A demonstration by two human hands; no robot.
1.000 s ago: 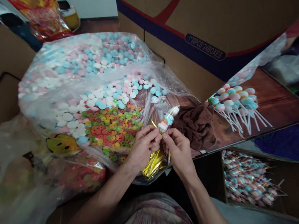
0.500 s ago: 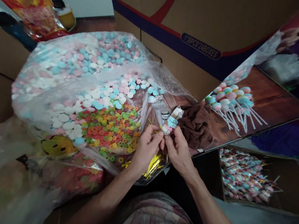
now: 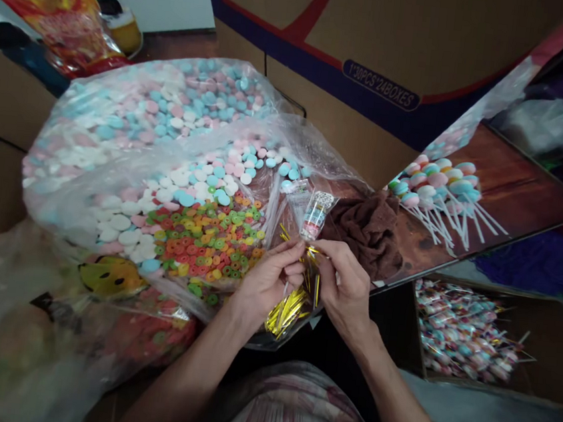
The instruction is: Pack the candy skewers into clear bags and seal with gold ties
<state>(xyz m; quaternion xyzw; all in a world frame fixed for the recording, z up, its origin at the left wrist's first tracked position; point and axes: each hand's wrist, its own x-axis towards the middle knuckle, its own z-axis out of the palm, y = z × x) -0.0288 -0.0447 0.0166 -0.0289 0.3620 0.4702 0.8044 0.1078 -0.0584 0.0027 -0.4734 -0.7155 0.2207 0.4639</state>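
My left hand [image 3: 275, 274] is closed, its thumb and finger pinching the gathered lower end of a small clear-wrapped candy [image 3: 315, 213]. The candy stands nearly upright above the fingertips, with pastel pieces inside and black print on its wrapper. Close beside it, my right hand [image 3: 343, 281] is closed with thumb and index finger on a shiny gold twist tie [image 3: 312, 249] at the wrapper's neck. Below and between both hands lies a pile of loose gold twist ties [image 3: 288, 314]. Flat clear wrappers [image 3: 295, 199] lie just behind the candy.
A large plastic bag [image 3: 69, 121] spills pastel tablets [image 3: 212, 106] and colourful candy rings [image 3: 202, 243] at left. A brown cloth [image 3: 367, 233] lies right of my hands, then lollipops [image 3: 435, 180]. A cardboard box [image 3: 550, 333] of wrapped lollipops [image 3: 464, 334] stands lower right. Big cartons [image 3: 342, 16] stand behind.
The wrapped candy has turned from leaning right to nearly upright. My right hand has shifted from the wrapper's neck slightly right and now grips a gold twist tie. Another person's hand at upper right has gone.
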